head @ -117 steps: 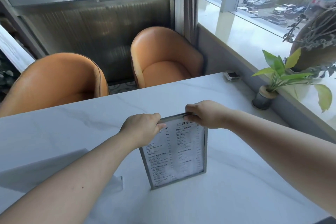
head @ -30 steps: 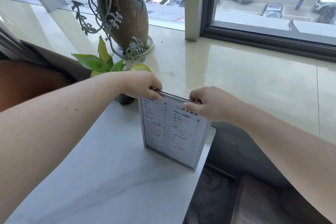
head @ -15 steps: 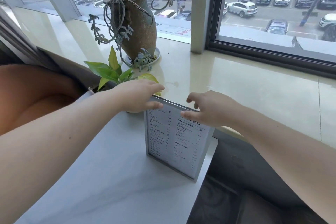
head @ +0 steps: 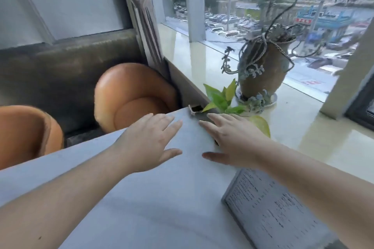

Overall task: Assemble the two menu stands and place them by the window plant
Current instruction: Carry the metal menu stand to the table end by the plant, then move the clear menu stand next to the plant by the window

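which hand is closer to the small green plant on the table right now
Right. The right hand, open, hovers just in front of the small green plant, partly covering its pot. The left hand, also open, hovers farther off on the plant's chair side.

The menu stand (head: 271, 214) stands on the table (head: 141, 198) near its window edge, the small plant (head: 222, 99) beyond it, two chairs (head: 131, 95) behind the table.

Bare forearms, no sleeves, 2 hands (head: 150, 143)
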